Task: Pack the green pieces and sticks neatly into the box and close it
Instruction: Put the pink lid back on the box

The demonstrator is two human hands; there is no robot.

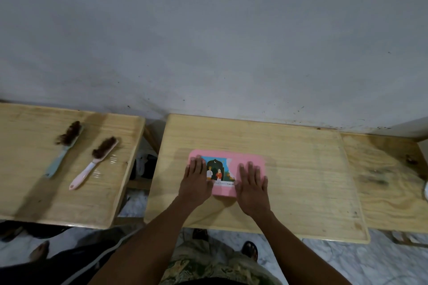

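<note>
A pink box (244, 157) lies flat on the middle worktop (301, 169), left of its centre and about midway between the far edge and the near edge. Its lid is on and lies level, so whatever it holds is hidden. A printed picture label on the lid shows two small figures under a dark arch. The line of print below them is too blurred to read, and both hands cover part of it.

The left hand (196, 180) lies palm down on the left part of the lid, released, fingers straight and close together, their tips near the box's far left corner. The right hand (252, 188) lies flat in the same way on the right part, fingers slightly spread and pointing to the far edge. Neither hand curls round anything. Between them they hide both near corners of the box, and the heel of the right hand reaches past its near edge over the wood.

A second worktop (34, 192) stands to the left, apart from the middle one by a gap. It carries two dark-bristled brushes lying at a slant, a blue-handled brush (63, 149) towards the far side and a pink-handled brush (93, 163) just beside it.

A third worktop (389, 203) adjoins on the right, with a dark smudge on its surface. A small brownish thing near its far right corner is too blurred to name, and a pale object is cut off by the frame's right edge.
</note>
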